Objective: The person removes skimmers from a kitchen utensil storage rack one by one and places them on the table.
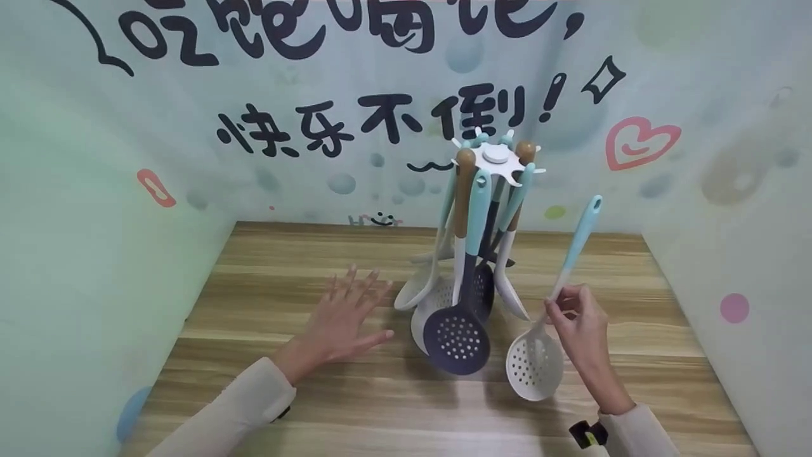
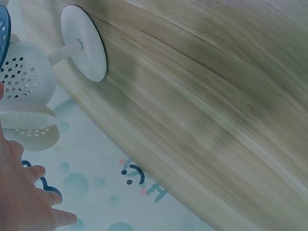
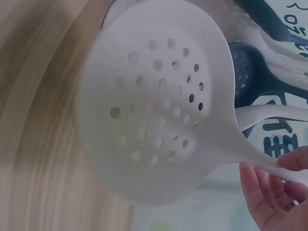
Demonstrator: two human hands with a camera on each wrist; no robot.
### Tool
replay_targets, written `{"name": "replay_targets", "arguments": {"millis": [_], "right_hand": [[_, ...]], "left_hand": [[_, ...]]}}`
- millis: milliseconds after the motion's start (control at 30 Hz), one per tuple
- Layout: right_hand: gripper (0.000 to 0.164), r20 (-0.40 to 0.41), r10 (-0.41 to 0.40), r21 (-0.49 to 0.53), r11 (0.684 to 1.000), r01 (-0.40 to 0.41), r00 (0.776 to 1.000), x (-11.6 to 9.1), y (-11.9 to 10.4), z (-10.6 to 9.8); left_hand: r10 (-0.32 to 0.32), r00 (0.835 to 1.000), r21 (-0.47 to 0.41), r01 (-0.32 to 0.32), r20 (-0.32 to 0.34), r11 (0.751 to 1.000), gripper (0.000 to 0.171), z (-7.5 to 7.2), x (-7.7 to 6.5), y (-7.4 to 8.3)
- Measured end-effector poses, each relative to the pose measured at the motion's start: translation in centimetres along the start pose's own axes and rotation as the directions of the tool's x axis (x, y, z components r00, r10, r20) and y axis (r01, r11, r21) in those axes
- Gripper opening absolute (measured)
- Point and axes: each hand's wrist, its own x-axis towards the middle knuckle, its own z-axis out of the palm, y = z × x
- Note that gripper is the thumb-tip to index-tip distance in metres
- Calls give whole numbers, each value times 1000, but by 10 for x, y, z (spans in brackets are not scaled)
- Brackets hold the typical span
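Note:
My right hand (image 1: 583, 324) pinches the white lower handle of a skimmer (image 1: 535, 365), its round perforated bowl hanging down and its light-blue grip (image 1: 582, 235) pointing up. In the right wrist view the white skimmer bowl (image 3: 159, 115) fills the middle, with thumb and fingers (image 3: 260, 192) on its neck. To the left of the rack, my left hand (image 1: 342, 320) is spread with straight fingers, holding nothing. Between the hands stands a white utensil rack (image 1: 496, 155) hung with several utensils. Foremost on it is a dark perforated skimmer (image 1: 457, 341) with a light-blue handle.
A white ladle (image 1: 419, 289) hangs on the rack's left side, and another white utensil (image 1: 509, 292) on its right. The rack's round white base (image 2: 86, 43) rests on the wooden table (image 1: 266, 279). Printed cloth walls (image 1: 304, 184) rise behind and at both sides.

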Motion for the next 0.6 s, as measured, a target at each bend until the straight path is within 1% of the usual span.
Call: {"name": "replay_targets", "arguments": {"millis": [133, 233, 400, 500, 600], "right_hand": [[16, 39, 101, 21, 995, -101, 994, 2, 12, 2], [14, 68, 162, 6, 987, -163, 985, 6, 21, 6], [13, 99, 203, -20, 979, -202, 974, 14, 32, 14], [13, 108, 229, -16, 973, -229, 967, 18, 38, 19], [14, 136, 265, 8, 963, -269, 954, 22, 46, 23]], "left_hand": [[5, 1000, 7, -5, -3, 1000, 79, 1, -1, 0], [3, 1000, 16, -3, 2, 1000, 79, 1, -2, -1], [1, 1000, 27, -1, 14, 1000, 79, 0, -2, -1], [5, 1000, 38, -5, 3, 999, 79, 1, -2, -1], [12, 1000, 28, -11, -18, 1000, 79, 2, -3, -1]]}}
